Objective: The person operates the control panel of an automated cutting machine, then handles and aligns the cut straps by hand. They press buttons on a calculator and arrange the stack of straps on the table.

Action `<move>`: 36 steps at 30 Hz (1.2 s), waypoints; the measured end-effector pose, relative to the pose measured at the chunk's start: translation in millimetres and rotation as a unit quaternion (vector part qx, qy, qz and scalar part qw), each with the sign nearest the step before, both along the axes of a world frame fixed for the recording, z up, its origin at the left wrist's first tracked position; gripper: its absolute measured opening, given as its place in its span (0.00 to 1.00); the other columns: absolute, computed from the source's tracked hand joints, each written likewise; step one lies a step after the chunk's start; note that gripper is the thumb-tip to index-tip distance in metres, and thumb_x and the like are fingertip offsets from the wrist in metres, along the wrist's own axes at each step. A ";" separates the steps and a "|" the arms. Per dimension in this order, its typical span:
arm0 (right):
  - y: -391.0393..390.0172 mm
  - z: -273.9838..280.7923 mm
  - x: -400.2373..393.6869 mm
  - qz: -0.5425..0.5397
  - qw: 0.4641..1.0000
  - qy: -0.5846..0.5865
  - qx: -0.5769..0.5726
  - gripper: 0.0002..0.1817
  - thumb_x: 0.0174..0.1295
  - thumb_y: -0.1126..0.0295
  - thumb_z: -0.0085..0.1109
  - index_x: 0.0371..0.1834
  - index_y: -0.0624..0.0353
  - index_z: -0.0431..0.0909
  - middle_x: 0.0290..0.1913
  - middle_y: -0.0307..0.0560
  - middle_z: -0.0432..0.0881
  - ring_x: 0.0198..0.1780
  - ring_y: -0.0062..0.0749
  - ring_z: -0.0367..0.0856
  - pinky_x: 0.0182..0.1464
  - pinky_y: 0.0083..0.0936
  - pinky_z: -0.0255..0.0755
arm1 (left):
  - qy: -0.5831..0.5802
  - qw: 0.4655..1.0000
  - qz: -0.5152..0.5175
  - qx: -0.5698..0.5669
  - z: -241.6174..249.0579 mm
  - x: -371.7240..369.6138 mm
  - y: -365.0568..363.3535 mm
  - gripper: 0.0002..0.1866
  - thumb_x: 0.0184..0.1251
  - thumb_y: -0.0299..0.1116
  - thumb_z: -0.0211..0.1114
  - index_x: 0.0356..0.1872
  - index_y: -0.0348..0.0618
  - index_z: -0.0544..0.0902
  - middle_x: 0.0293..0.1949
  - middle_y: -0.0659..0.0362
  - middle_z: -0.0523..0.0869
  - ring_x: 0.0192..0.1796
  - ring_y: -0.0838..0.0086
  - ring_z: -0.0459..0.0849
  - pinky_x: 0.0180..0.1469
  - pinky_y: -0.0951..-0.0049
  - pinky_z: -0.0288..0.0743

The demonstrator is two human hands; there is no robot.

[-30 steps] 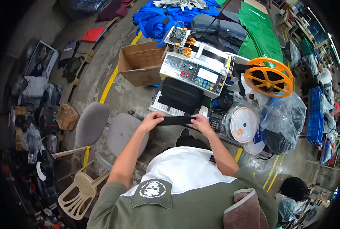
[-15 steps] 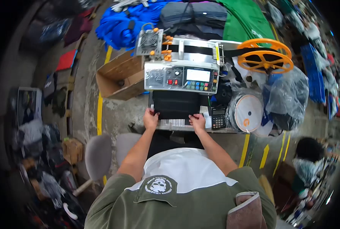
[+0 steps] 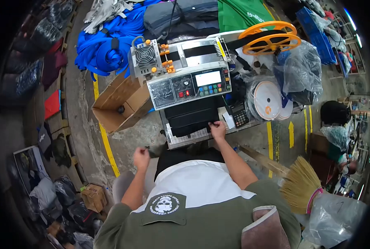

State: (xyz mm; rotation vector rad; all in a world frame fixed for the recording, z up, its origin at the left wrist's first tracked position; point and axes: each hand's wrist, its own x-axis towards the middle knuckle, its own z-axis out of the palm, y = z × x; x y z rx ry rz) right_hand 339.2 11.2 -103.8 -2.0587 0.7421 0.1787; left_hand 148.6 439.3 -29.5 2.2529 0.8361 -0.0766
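Black folded fabric lies at the front edge of the table, just below the control panel of a tape-cutting machine. My right hand pinches the fabric's near right corner between thumb and fingers. Away from the table, to the lower left, is my left hand, its fingers curled together in the air. Something dark shows by its fingertips, too small to make out. A black calculator sits right of the fabric, beside a white paper slip.
An open cardboard box stands left of the machine. On the right are an orange reel carrying black tape and a plastic-wrapped roll. Blue webbing is heaped behind. A straw broom is at the lower right.
My left hand has let go of the fabric's left side and moved down and left, off the table. My right hand stays at the right corner. The camera view has turned and shifted.
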 end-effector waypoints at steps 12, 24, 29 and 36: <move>11.7 8.0 -20.6 0.154 0.962 -0.225 -0.025 0.13 0.68 0.72 0.74 0.54 0.58 0.94 0.45 0.48 0.86 0.37 0.36 0.86 0.44 0.36 0.82 | 0.578 0.760 -0.147 0.258 15.1 -179.7 176.2 0.29 0.75 0.50 0.71 0.76 0.59 0.86 0.68 0.53 0.92 0.70 0.60 0.90 0.68 0.47 0.80; 44.6 -5.8 -53.0 0.217 0.884 -0.242 -0.335 0.29 0.65 0.63 0.80 0.66 0.63 0.84 0.64 0.65 0.79 0.62 0.65 0.81 0.64 0.53 0.78 | 0.711 0.619 -0.333 0.027 -135.7 -169.6 205.8 0.43 0.61 0.56 0.84 0.76 0.48 0.86 0.76 0.53 0.87 0.77 0.56 0.87 0.74 0.49 0.85; 38.0 -15.6 -61.1 0.205 0.907 -0.229 -0.289 0.28 0.76 0.54 0.69 0.67 0.65 0.81 0.69 0.70 0.76 0.67 0.69 0.78 0.70 0.56 0.73 | 0.626 0.656 -0.422 0.020 -192.0 -196.9 175.4 0.33 0.68 0.54 0.79 0.69 0.49 0.91 0.70 0.50 0.92 0.72 0.52 0.91 0.70 0.49 0.87; 35.9 -15.0 -62.9 0.224 0.884 -0.253 -0.322 0.22 0.69 0.63 0.67 0.61 0.65 0.83 0.66 0.72 0.75 0.64 0.71 0.77 0.69 0.58 0.73 | 0.577 0.752 -0.310 -0.072 -254.0 -238.2 158.5 0.28 0.71 0.53 0.75 0.64 0.47 0.93 0.64 0.48 0.94 0.69 0.51 0.92 0.67 0.48 0.88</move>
